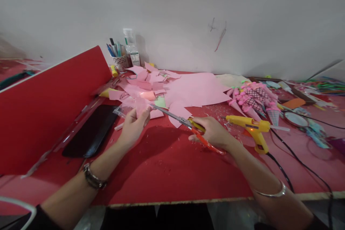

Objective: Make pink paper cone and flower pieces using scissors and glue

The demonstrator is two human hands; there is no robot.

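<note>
A small pink paper piece [140, 106] is sitting just left of the frame's centre, pinched closed between the fingers of the left hand [133, 124], which is lifting it off the red table [167, 172] so the blades can reach it. The scissors [185, 124] are meeting its right edge; the right hand [212, 133] is gripping their yellow and orange handles, fingers closed through the loops. Behind, pink offcuts [151, 82] and a large pink sheet [196, 90] are lying in a heap. A yellow glue gun [253, 129] is resting to the right, beside decorated paper cones [253, 100]. A black phone [90, 134] is lying at left, a pen cup [118, 59] standing by the wall.
</note>
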